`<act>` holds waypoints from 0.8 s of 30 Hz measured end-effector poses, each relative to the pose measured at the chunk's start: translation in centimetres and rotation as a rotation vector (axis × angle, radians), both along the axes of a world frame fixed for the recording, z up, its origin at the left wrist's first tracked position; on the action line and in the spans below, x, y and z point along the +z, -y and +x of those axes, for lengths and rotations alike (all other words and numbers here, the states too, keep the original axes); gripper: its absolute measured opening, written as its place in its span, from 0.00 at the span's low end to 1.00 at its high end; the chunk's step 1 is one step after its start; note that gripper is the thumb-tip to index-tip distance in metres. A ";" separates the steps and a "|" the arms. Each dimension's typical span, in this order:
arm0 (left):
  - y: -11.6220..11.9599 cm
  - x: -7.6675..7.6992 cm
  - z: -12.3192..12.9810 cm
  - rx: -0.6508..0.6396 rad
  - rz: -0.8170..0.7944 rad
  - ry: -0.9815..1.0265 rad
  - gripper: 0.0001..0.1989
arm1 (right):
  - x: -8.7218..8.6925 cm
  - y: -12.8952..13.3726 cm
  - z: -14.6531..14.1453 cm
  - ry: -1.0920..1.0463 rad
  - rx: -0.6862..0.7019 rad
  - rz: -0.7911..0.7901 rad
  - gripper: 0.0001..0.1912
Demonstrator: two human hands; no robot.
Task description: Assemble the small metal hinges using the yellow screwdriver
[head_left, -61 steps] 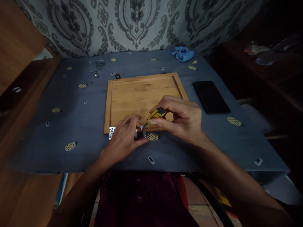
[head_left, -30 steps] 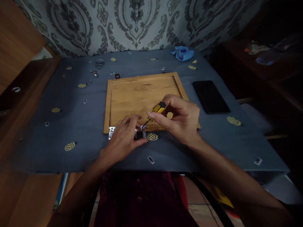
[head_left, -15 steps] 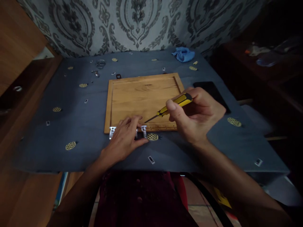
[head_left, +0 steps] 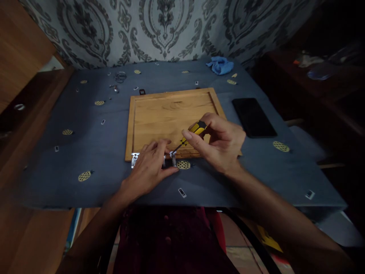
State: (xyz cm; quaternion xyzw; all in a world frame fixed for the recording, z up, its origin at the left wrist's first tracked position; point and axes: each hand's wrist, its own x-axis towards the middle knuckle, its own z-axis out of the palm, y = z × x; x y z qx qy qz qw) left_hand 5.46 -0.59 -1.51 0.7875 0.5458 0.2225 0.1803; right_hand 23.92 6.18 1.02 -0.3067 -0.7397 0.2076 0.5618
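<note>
In my right hand [head_left: 221,142] is a small yellow-and-black screwdriver [head_left: 196,129], pinched by its handle. Its shaft slants down to the left, the tip at the right end of a shiny metal fitting [head_left: 173,160] on the near edge of a framed wooden board [head_left: 171,118]. My left hand [head_left: 149,163] covers the middle of this fitting and holds it against the board, fingers over the wood and thumb on the near side. The fitting's left end shows past the hand. Whether a screw is under the tip is too small to tell. Small holes run along the board's near edge.
A black phone [head_left: 253,118] lies right of the board. At the back of the cloth-covered table [head_left: 85,140] are a crumpled blue cloth [head_left: 221,66], a clear, roundish item [head_left: 120,77] and small metal parts [head_left: 114,88]. A patterned curtain [head_left: 125,34] hangs behind.
My right hand has moved left and down with the screwdriver, bringing its tip onto the fitting's right end. More of the phone shows. My left hand has stayed in place.
</note>
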 end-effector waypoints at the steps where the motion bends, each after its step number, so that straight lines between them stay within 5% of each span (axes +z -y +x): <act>1: 0.0 0.0 0.0 0.002 -0.005 0.001 0.32 | 0.0 0.0 0.0 0.009 -0.003 0.002 0.20; 7: -0.1 0.2 0.0 -0.006 -0.018 0.009 0.33 | 0.0 -0.1 0.3 0.064 0.032 0.059 0.16; 16: -0.1 0.1 0.0 -0.013 -0.016 0.009 0.29 | 0.9 -0.7 1.3 0.208 0.290 0.114 0.10; 24: -0.2 0.2 0.0 -0.014 -0.020 0.015 0.28 | 1.2 -0.9 1.5 0.257 0.303 0.098 0.08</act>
